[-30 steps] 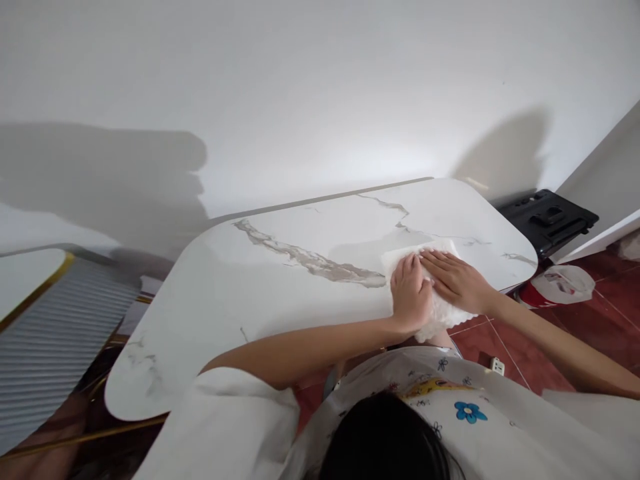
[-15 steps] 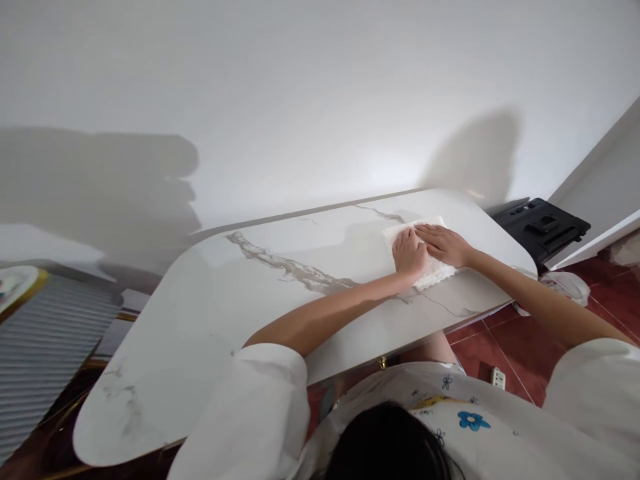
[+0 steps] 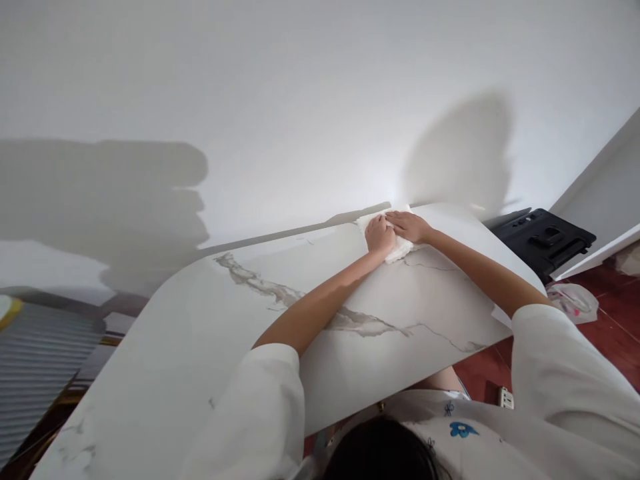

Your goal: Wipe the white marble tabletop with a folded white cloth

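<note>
A white cloth [image 3: 397, 250] lies at the far edge of a white marble-look table [image 3: 200, 327], close to the wall. My left hand [image 3: 379, 235] presses on the cloth with its fingers curled over it. My right hand [image 3: 410, 225] lies flat on top of the same cloth, fingers stretched out and overlapping the left hand. Both arms reach far across the tabletop, and white sleeves cover my upper arms.
A plain white wall [image 3: 300, 100] stands right behind the table. A black device [image 3: 545, 240] sits on the floor at the right, beside a crumpled plastic bag [image 3: 573, 300] on red tiles. A ribbed grey panel [image 3: 35, 353] is at the left.
Both hands have pushed the cloth away from the near right edge of the table up to its far edge by the wall. My body has leaned forward over the table.
</note>
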A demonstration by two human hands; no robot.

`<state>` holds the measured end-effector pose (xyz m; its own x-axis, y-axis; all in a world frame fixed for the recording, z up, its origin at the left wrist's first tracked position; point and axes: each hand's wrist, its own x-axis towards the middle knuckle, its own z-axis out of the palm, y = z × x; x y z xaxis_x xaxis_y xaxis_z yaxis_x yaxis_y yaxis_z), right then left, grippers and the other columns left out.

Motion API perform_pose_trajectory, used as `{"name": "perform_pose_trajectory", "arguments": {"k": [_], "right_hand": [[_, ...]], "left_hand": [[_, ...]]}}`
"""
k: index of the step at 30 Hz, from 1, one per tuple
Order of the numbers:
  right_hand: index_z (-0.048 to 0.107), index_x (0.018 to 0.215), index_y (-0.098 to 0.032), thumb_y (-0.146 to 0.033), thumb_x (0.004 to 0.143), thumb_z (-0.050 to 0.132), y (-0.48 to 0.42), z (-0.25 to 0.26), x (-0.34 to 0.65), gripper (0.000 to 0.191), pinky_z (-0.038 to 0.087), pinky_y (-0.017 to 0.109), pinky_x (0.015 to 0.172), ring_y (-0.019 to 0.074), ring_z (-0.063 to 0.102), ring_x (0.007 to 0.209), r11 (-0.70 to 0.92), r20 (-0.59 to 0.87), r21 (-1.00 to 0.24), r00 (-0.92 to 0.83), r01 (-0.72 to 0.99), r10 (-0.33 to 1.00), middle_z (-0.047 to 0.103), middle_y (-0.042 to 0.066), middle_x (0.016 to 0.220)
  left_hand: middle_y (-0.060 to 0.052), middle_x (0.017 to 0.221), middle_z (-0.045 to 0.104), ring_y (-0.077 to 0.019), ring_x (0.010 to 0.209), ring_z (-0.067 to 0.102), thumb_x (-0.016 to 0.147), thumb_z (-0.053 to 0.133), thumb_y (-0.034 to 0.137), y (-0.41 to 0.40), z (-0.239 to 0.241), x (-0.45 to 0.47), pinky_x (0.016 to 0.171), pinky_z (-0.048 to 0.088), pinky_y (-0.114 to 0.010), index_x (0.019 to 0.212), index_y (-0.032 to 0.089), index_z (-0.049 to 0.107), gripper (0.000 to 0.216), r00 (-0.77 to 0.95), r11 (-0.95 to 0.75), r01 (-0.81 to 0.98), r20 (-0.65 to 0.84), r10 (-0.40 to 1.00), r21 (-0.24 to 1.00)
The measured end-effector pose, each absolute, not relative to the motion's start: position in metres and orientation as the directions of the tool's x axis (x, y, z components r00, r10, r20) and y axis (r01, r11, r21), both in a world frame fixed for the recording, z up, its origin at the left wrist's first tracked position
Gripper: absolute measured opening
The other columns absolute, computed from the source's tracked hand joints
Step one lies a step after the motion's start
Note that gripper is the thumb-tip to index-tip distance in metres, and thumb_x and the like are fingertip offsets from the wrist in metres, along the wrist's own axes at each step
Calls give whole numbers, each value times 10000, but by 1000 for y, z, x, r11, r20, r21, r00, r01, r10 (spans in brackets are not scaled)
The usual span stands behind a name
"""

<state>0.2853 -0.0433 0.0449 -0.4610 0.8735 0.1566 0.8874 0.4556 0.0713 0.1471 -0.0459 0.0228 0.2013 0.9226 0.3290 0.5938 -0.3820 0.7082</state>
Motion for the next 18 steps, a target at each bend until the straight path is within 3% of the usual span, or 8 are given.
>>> {"name": "perform_pose_trajectory", "arguments": {"k": [7, 12, 18], "right_hand": [[373, 1404, -137, -363, 930, 262, -9, 45, 310, 536, 257, 413, 1097, 202, 302, 1349, 485, 170, 13, -480, 874, 861, 359, 65, 1461], [370, 1408, -134, -413, 929, 235, -12, 50, 346, 571, 247, 433, 1101, 224, 307, 1346, 381, 179, -25, -371, 924, 911, 357, 61, 1463], [337, 1432, -183, -432, 921, 232, -45, 55, 362, 578, 234, 471, 1105, 253, 284, 1357, 296, 168, -38, -286, 954, 943, 310, 12, 1483]], "left_hand": [[-91, 1263, 559, -204, 1236, 440, 817, 363, 106, -14, 27, 163, 1067, 299, -334, 1120, 155, 561, 365, 215, -420, 612, 371, 904, 670], [-93, 1199, 594, -205, 1208, 461, 818, 357, 87, -4, 32, 199, 1061, 301, -326, 1117, 158, 570, 373, 304, -494, 613, 394, 868, 616], [-96, 1355, 484, -218, 1285, 381, 854, 342, 135, -23, 30, 224, 1103, 248, -362, 1254, 137, 493, 428, 381, -550, 607, 397, 835, 574]]}}
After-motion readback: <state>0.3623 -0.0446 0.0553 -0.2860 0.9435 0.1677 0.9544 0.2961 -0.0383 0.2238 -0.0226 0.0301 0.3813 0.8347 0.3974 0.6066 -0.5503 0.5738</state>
